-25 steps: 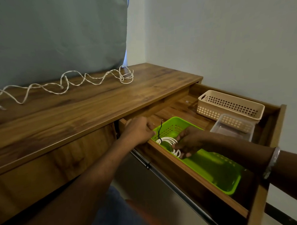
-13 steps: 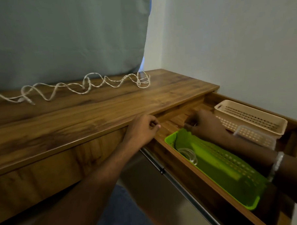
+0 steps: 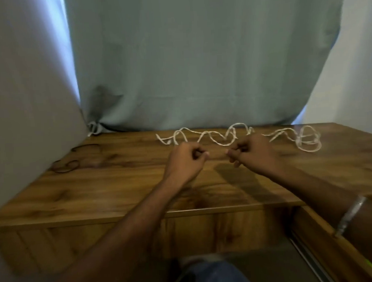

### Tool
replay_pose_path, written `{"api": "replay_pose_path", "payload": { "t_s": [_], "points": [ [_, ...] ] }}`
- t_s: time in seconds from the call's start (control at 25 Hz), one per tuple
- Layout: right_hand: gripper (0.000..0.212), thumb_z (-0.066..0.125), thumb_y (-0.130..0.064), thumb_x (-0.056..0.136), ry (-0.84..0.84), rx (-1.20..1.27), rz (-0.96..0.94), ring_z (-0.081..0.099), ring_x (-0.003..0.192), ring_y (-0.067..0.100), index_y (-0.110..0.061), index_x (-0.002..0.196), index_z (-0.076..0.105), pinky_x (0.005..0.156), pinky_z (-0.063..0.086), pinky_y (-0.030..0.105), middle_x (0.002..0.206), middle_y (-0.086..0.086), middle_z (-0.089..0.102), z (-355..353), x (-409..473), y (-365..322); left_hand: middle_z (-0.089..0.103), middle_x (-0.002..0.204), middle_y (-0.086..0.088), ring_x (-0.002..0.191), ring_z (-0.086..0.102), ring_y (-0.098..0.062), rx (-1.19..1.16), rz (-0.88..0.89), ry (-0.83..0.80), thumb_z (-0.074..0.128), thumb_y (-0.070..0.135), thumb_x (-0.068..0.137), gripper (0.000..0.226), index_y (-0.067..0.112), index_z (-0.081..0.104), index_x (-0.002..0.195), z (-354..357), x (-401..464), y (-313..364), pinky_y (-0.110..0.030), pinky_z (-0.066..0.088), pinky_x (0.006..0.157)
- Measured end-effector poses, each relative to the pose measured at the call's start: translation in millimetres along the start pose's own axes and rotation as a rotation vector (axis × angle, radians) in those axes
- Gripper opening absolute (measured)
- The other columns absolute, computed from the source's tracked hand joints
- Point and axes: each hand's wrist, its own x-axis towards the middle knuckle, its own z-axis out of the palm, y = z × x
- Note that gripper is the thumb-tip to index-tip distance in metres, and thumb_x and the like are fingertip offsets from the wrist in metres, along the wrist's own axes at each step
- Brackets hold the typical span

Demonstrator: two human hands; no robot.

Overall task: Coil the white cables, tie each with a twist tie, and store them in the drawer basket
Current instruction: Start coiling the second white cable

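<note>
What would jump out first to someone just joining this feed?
The two hands, left hand and right hand, loosely curled over the middle of the wooden desk top, neither visibly holding anything. Just behind them a loose white cable snakes along the back edge below the grey-green curtain, ending in a few loops on the right. Dark twist ties lie at the far left.

Dim, motion-blurred (backlit curtain edges), wide-angle bowing
</note>
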Motion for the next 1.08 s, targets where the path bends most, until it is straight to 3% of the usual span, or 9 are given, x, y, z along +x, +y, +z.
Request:
{"api": "replay_pose_path", "payload": {
  "t_s": [0.16,0.32,0.44,0.52,0.56,0.64,0.72,0.92,1.08],
  "points": [
    [0.013,0.074,-0.031,0.089,0.063,-0.008,-0.115,0.072,0.084,0.011,-0.028,0.100,0.080,0.076,0.055,0.027,0.094,-0.008,0.078,71.4,58.0,-11.5,0.070,0.124,0.003,0.111,0.068,-0.018,-0.050,-0.264,-0.062,0.076,0.026,0.090,0.044,0.023,0.065,0.132,-17.6,17.1,-61.3,-0.040,0.057,0.098],
    [0.047,0.049,-0.020,0.083,0.112,-0.137,-0.252,0.067,0.110,0.028,-0.023,0.125,0.070,0.093,0.054,0.042,0.123,0.003,0.071,108.1,117.9,6.4,0.064,0.137,-0.010,0.125,0.060,-0.028,-0.062,-0.328,0.069,0.065,0.024,0.099,0.044,0.010,0.058,0.140,-9.6,74.7,-89.9,-0.025,0.044,0.092],
    [0.056,0.039,-0.021,0.080,0.035,-0.245,-0.237,0.058,0.121,0.031,-0.017,0.129,0.066,0.101,0.048,0.048,0.130,0.008,0.064,120.8,156.8,35.6,0.061,0.140,-0.013,0.129,0.058,-0.031,-0.189,-0.431,0.110,0.059,0.033,0.103,0.050,0.006,0.052,0.145,12.7,119.3,-109.1,-0.031,0.047,0.098],
    [0.054,0.039,-0.020,0.078,-0.024,-0.331,-0.229,0.058,0.119,0.031,-0.017,0.124,0.066,0.101,0.045,0.047,0.126,0.007,0.065,128.1,167.6,55.0,0.066,0.127,-0.012,0.119,0.064,-0.034,-0.252,-0.439,0.118,0.055,0.031,0.106,0.034,0.011,0.061,0.133,29.5,136.7,-128.4,-0.039,0.052,0.101],
    [0.051,0.040,-0.019,0.078,-0.049,-0.332,-0.234,0.059,0.117,0.031,-0.017,0.121,0.067,0.101,0.044,0.047,0.121,0.007,0.067,131.3,171.1,63.2,0.070,0.111,-0.012,0.102,0.070,-0.034,-0.310,-0.415,0.124,0.051,0.026,0.107,0.021,0.014,0.067,0.115,36.0,140.2,-137.6,-0.040,0.056,0.092],
    [0.041,0.044,-0.012,0.085,-0.085,-0.230,-0.239,0.060,0.116,0.028,-0.016,0.121,0.065,0.101,0.044,0.041,0.119,0.007,0.068,135.8,179.9,74.9,0.064,0.078,-0.010,0.062,0.065,-0.022,-0.420,-0.384,0.138,0.042,0.020,0.111,0.033,0.017,0.064,0.087,40.4,147.4,-148.8,-0.033,0.053,0.065],
    [0.033,0.047,-0.005,0.096,-0.114,-0.078,-0.233,0.059,0.111,0.020,-0.015,0.125,0.060,0.091,0.042,0.029,0.121,0.002,0.066,133.6,180.6,82.9,0.057,0.068,-0.007,0.047,0.057,-0.010,-0.519,-0.379,0.162,0.038,0.017,0.112,0.037,0.016,0.060,0.082,35.5,147.1,-152.1,-0.029,0.047,0.056],
    [0.017,0.052,-0.027,0.100,-0.116,-0.040,-0.327,0.061,0.096,0.021,-0.018,0.105,0.065,0.087,0.052,0.045,0.101,0.000,0.067,128.5,172.3,78.3,0.069,0.065,-0.005,0.059,0.072,-0.017,-0.860,-0.419,0.259,0.035,0.013,0.112,0.036,0.007,0.059,0.086,5.2,143.0,-148.5,-0.030,0.058,0.062],
    [0.019,0.056,-0.026,0.101,-0.165,0.077,-0.386,0.061,0.078,0.011,-0.032,0.086,0.065,0.075,0.052,0.040,0.081,-0.009,0.066,127.7,154.5,46.5,0.071,0.081,-0.010,0.079,0.071,-0.022,-0.768,-0.318,0.177,0.034,0.013,0.112,0.040,0.008,0.063,0.086,7.4,131.5,-132.9,-0.029,0.058,0.073]
  ]
}}
